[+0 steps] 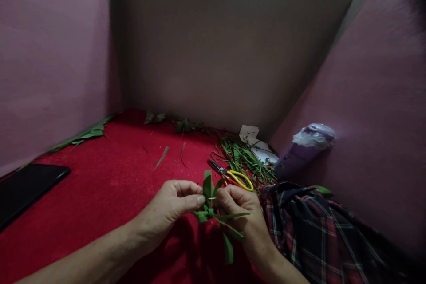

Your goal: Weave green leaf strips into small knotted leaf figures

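Observation:
Before me, over the red floor covering, both hands work on a small bundle of long green leaves. My left hand pinches the bundle between thumb and forefinger from the left. Opposite it, my right hand is closed, thumb against curled finger, at the bundle's right side. Between the fingertips shows a thin pale sliver; what it is I cannot make out. Several narrow leaf ends stick out below the right fingers. Just beyond lie scissors with yellow and red handles, touching neither hand.
A heap of cut green leaves lies behind the scissors, beside white papers. A purple container topped with plastic leans by the right wall. Plaid cloth lies right, a black flat device left. Leafy stems line the left wall.

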Available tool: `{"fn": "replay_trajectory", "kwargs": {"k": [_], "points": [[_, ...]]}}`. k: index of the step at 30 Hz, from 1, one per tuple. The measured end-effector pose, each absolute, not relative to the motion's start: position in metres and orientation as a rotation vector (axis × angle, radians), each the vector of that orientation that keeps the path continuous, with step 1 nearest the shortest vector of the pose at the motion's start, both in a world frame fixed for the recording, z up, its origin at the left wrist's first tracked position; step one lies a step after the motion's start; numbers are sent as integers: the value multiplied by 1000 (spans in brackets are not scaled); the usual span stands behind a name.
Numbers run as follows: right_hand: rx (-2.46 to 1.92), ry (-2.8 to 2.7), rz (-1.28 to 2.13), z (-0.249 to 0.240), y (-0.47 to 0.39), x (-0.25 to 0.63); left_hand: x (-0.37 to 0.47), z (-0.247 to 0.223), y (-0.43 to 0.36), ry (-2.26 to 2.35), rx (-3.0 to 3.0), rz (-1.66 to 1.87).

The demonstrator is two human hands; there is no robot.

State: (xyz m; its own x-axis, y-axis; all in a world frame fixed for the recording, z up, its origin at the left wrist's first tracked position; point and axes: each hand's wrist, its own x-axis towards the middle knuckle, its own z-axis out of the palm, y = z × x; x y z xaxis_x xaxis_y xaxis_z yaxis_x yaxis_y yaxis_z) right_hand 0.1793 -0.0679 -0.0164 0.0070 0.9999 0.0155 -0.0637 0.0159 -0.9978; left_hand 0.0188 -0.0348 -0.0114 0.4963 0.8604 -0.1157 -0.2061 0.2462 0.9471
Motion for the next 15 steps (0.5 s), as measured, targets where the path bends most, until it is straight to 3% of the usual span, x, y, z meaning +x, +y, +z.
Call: {"fn": "replay_trajectory", "kwargs": {"k": [7,15], "points": [[-1197,-1212,1164,-15,-70,179,20,-11,-36,760,1068,833],[-1293,-1387,847,-23,-73,179,20,-11,-36,765,1070,853]]}}
